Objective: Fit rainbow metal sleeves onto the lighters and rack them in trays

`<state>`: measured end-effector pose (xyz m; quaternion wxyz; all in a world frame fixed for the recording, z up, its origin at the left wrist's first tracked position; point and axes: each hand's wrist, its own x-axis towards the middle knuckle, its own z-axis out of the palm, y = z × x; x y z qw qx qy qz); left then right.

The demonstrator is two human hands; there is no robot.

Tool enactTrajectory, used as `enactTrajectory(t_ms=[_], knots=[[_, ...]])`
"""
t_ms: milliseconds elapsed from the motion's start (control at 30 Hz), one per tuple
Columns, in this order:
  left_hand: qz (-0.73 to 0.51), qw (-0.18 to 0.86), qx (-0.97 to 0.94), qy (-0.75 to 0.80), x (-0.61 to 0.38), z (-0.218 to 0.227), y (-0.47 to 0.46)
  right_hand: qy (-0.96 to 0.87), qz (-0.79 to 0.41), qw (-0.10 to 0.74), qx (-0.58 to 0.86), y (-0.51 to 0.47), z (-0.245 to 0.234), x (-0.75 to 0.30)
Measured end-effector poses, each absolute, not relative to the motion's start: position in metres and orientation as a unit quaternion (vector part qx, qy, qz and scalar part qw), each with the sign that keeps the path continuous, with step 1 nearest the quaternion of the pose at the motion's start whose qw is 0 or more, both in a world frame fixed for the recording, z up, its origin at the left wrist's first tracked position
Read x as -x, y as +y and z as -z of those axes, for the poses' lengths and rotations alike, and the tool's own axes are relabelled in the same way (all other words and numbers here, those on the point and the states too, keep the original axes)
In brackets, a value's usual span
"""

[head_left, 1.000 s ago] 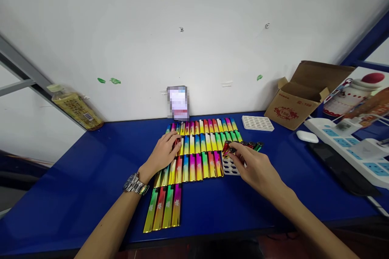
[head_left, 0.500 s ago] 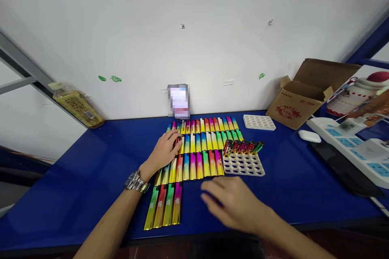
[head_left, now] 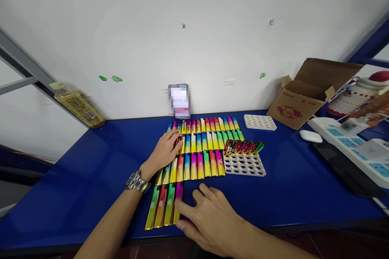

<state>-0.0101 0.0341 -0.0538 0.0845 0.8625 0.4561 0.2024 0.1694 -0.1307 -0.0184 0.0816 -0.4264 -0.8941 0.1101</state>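
Note:
My left hand [head_left: 164, 149] rests over the left end of the second row of lighters, its fingers lying on them; a red lighter [head_left: 176, 142] shows between thumb and fingers. My right hand [head_left: 211, 218] is at the front row, fingers apart, with the index fingertip at the magenta-and-gold lighter [head_left: 179, 192], the rightmost there. Thumb and index finger stand at that lighter's right side, not closed around it. Beside it lie a green lighter [head_left: 169, 210], a red one [head_left: 161, 210] and another green one [head_left: 152, 210]. Shiny multicoloured lighters fill the rows behind.
A white holed tray [head_left: 244, 173] holds several upright lighters along its back. Another white tray [head_left: 259, 122] lies behind it. Further right are an open carton [head_left: 287, 109], a white case [head_left: 310, 136], a black flat object [head_left: 343, 166] and a power strip [head_left: 349, 149]. A bottle [head_left: 79, 107] leans at left.
My right hand has moved left and down, from in front of the tray to the magenta lighter in the front row. My left hand stays in place.

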Motion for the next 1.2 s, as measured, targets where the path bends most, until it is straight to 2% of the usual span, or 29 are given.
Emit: enactTrajectory(t_ms=[300, 433, 633, 700, 800, 900, 967, 1033, 1200], knots=[[-0.205, 0.09, -0.862, 0.455, 0.011, 0.053, 0.034, -0.853, -0.09, 0.114, 0.502, -0.133, 0.022, -0.169], [-0.204, 0.094, -0.859, 0.46, 0.01, 0.053, 0.033, -0.822, -0.087, 0.079, 0.557, -0.13, 0.026, -0.164], [-0.204, 0.092, -0.858, 0.462, 0.01, 0.053, 0.034, -0.827, -0.156, 0.0, 0.54, -0.123, 0.017, -0.165], [-0.204, 0.09, -0.859, 0.461, 0.01, 0.053, 0.034, -0.833, -0.178, 0.001, 0.524, -0.122, 0.01, -0.171], [-0.203, 0.084, -0.861, 0.458, 0.011, 0.054, 0.035, -0.821, -0.246, 0.079, 0.51, -0.121, 0.004, -0.18], [-0.204, 0.075, -0.865, 0.453, 0.011, 0.055, 0.036, -0.74, -0.394, 0.234, 0.492, -0.115, 0.008, -0.188], [-0.207, 0.069, -0.868, 0.447, 0.012, 0.055, 0.037, -0.642, -0.5, 0.348, 0.466, -0.106, 0.015, -0.19], [-0.206, 0.066, -0.871, 0.442, 0.012, 0.055, 0.037, -0.529, -0.583, 0.428, 0.445, -0.096, 0.021, -0.191], [-0.201, 0.066, -0.873, 0.44, 0.012, 0.055, 0.038, -0.378, -0.693, 0.483, 0.38, -0.083, 0.024, -0.193]])
